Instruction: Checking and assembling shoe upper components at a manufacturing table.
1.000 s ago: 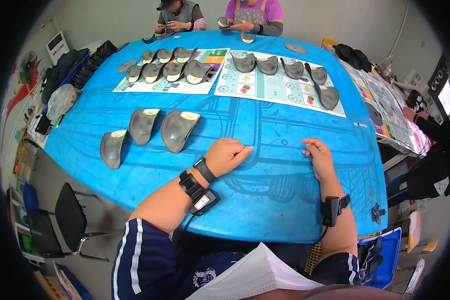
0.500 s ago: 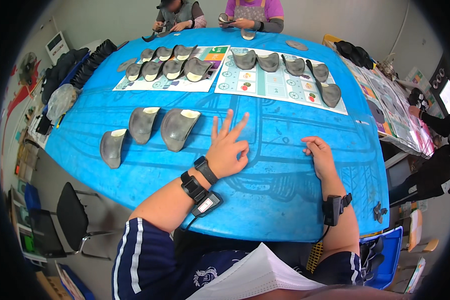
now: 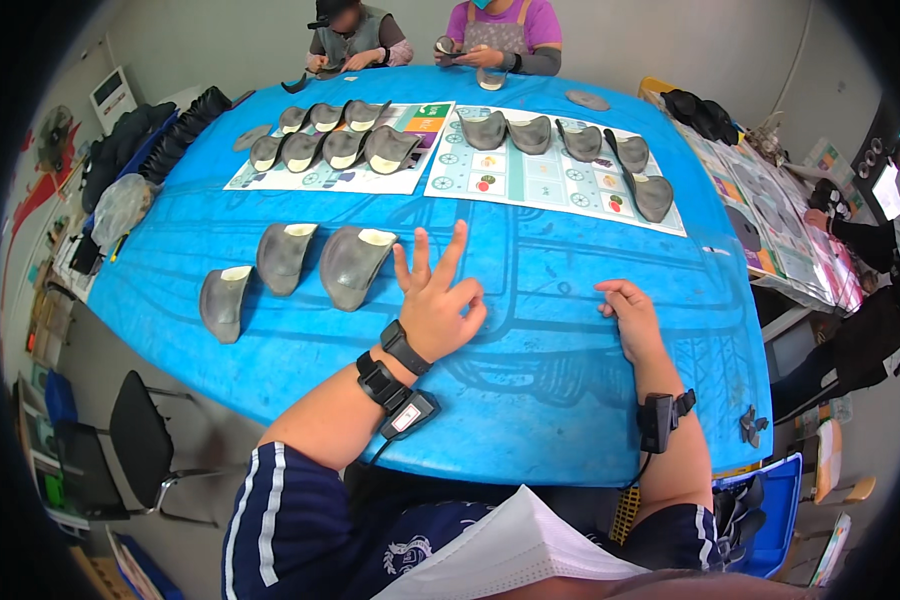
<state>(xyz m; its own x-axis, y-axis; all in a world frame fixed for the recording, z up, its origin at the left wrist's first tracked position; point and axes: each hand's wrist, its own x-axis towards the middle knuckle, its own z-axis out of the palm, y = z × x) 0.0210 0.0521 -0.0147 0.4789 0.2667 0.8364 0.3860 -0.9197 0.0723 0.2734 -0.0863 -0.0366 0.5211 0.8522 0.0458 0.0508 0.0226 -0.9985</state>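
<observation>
My left hand (image 3: 435,300) is held above the blue-covered table (image 3: 560,385), with three fingers stretched apart and the thumb and forefinger bent towards each other. It holds nothing. Just left of its fingers lies a grey, curved, cup-shaped pad (image 3: 355,268) with a cream patch at its upper end. Two similar pads, a middle one (image 3: 284,262) and a leftmost one (image 3: 224,305), lie farther left. My right hand (image 3: 632,312) is over the table's right part, fingers curled in and thumb near the forefinger; nothing shows in it.
Several more grey pads stand in rows on a left printed sheet (image 3: 335,180) and a right printed sheet (image 3: 520,195). Across the table two people handle pads. A black chair (image 3: 140,435) stands left; a blue crate (image 3: 780,515) is at lower right. Another person works at the right-hand table.
My left hand has shifted slightly left in the picture, closer to the nearest pad, keeping its finger pose. My right hand has barely moved. The whole view has tilted a little.
</observation>
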